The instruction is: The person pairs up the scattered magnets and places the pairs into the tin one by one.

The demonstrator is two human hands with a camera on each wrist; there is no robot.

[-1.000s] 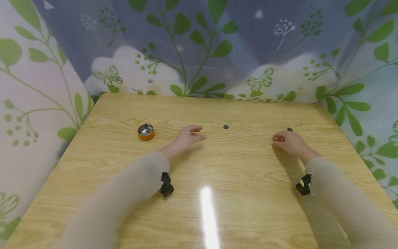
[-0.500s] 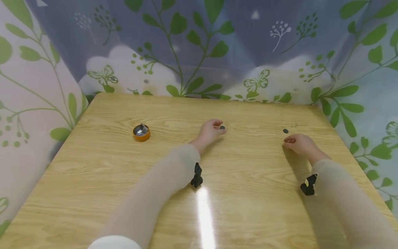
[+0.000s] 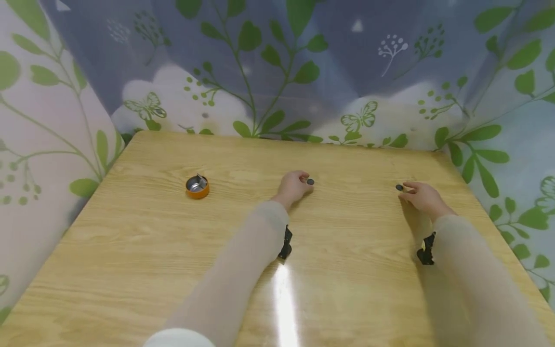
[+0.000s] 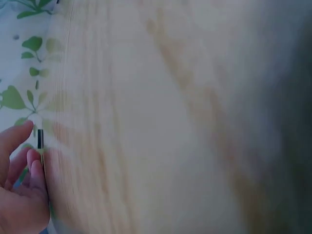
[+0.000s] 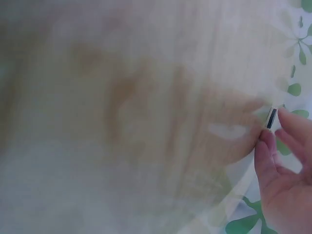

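A small dark round disc [image 3: 310,181] lies on the wooden table in the head view, with my left hand [image 3: 293,187] at its left. In the left wrist view the left thumb and fingers [image 4: 34,158] stand around this disc, a slight gap showing at one side. My right hand [image 3: 424,197] is at a second dark disc [image 3: 399,187], farther right. The right wrist view shows that disc [image 5: 271,118] edge-on between the thumb and a fingertip [image 5: 282,116], which seem to pinch its edge. Both discs appear to lie on the tabletop.
An orange round ashtray [image 3: 197,187] with a metal inside stands at the left of the table [image 3: 243,231]. A curtain with leaf prints [image 3: 277,72] encloses the table's back and sides. Black cameras [image 3: 284,244] sit at both wrists.
My left hand has moved right from beside the ashtray to the nearer disc. My right hand first drew slightly right, then came to the second disc. The discs have not visibly moved.
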